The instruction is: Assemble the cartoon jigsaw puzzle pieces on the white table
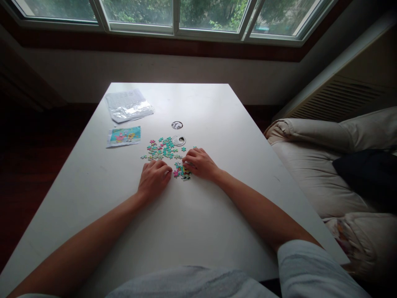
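Several small teal and pink jigsaw pieces [161,149] lie scattered on the white table [192,223]. A small joined cluster of pieces [182,171] sits between my hands. My left hand [154,177] rests knuckles up on the table, fingers curled, its fingertips beside the cluster. My right hand [200,163] lies on the cluster's right side with fingers bent and pressing on the pieces. What lies under either hand's fingers is hidden.
A picture card [124,135] and a clear plastic bag [128,105] lie at the far left of the table. Two round cable holes [178,140] sit behind the pieces. A cream sofa [328,174] with a dark cushion stands to the right; windows are behind.
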Tool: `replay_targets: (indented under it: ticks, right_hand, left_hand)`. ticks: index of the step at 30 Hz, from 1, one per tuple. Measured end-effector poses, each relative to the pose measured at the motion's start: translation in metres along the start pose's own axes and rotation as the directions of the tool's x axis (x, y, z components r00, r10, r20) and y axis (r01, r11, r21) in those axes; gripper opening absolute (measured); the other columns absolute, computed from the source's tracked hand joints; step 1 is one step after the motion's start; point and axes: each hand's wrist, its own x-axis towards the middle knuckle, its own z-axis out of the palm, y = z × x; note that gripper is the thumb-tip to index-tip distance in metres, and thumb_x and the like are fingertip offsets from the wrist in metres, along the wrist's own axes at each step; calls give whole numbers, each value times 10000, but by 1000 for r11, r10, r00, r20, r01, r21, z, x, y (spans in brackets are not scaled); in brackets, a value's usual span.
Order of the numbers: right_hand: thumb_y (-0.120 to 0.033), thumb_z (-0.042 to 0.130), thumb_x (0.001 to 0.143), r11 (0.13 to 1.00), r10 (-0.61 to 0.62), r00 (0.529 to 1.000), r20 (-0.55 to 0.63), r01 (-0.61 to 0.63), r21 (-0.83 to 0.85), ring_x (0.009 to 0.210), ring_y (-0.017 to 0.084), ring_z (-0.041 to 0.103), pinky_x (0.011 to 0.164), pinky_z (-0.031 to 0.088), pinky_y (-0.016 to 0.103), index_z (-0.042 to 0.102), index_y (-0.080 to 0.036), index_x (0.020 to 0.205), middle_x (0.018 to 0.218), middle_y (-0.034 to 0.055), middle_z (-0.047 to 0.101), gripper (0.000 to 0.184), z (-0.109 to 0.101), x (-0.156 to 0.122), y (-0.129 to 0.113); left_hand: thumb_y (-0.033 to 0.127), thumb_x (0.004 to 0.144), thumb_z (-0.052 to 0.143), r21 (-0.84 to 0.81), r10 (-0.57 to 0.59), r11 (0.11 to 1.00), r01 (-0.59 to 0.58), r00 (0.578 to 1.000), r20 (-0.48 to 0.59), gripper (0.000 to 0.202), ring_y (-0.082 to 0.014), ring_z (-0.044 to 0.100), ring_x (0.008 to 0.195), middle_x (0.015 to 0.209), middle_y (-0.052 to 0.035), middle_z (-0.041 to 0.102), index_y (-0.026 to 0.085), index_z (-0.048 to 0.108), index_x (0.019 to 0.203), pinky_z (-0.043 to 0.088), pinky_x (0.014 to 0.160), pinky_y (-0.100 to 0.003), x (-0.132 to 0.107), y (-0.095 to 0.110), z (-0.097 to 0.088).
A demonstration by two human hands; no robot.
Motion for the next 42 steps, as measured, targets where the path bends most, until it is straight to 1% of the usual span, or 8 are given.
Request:
replay_targets:
  ticks: [9, 13, 20, 28, 30, 34, 36, 42]
  right_hand:
    - [-365, 541, 992, 1000, 6, 1000, -6, -6, 21, 956, 223, 523, 883, 358, 377, 692, -231, 990, 989, 74, 647, 202, 2, 0, 1]
    - [-367, 540, 992, 1000, 8, 1000, -10, -8, 24, 953, 222, 523, 886, 356, 378, 692, -229, 984, 991, 75, 647, 206, 2, 1, 1]
    - [-350, 528, 996, 999, 20, 1000, -1, -20, 26, 955, 223, 527, 885, 361, 383, 695, -232, 980, 995, 76, 651, 205, 1, 1, 0]
    - [-330, 537, 991, 999, 28, 1000, -5, -28, 27, 957, 222, 532, 893, 359, 381, 695, -236, 987, 998, 75, 651, 184, 3, 1, 2]
    - [-337, 543, 988, 999, 29, 1000, -4, -29, 26, 960, 221, 532, 894, 357, 378, 695, -236, 983, 1002, 74, 651, 183, 4, 1, 2]
    - [-341, 546, 988, 999, 30, 1000, -9, -30, 27, 954, 216, 531, 893, 354, 375, 696, -230, 979, 992, 70, 653, 187, 4, 1, 2]
    - [-340, 549, 986, 999, 30, 999, -14, -30, 29, 946, 215, 532, 891, 353, 376, 697, -230, 976, 989, 70, 655, 184, 4, 1, 3]
    - [-346, 541, 991, 999, 35, 999, -15, -34, 37, 947, 214, 539, 891, 352, 378, 696, -235, 971, 982, 66, 660, 191, 4, 2, 4]
  left_hand:
    - [293, 969, 580, -65, 113, 992, -112, 993, 17, 153, -209, 565, 946, 990, -33, 678, 264, 729, 979, 411, 887, -385, 0, -1, 3]
    - [293, 974, 571, -69, 123, 990, -121, 992, 17, 163, -211, 560, 954, 994, -36, 679, 266, 731, 989, 417, 903, -392, 0, 0, 2]
    - [292, 961, 569, -31, 106, 994, -105, 993, 59, 172, -229, 555, 984, 1030, -49, 678, 283, 732, 1015, 427, 925, -415, -1, 2, 2]
    - [266, 980, 523, 40, 147, 988, -151, 986, 84, 201, -234, 538, 981, 1049, -56, 683, 259, 721, 1012, 406, 905, -415, -1, 7, -4]
    - [266, 984, 511, 65, 162, 983, -169, 981, 105, 208, -234, 541, 959, 1010, -58, 690, 251, 716, 1014, 402, 884, -410, 0, 10, -6]
    - [287, 1001, 475, 145, 185, 967, -210, 969, 165, 238, -234, 554, 857, 835, -60, 690, 240, 708, 1003, 396, 800, -398, -2, 17, -12]
    - [288, 1010, 450, 173, 190, 960, -222, 965, 181, 259, -229, 564, 812, 775, -59, 688, 231, 701, 986, 397, 782, -393, -4, 20, -13]
    - [282, 1015, 427, 197, 168, 959, -205, 967, 189, 268, -219, 599, 742, 726, -58, 703, 231, 690, 1014, 398, 744, -375, -8, 22, -10]
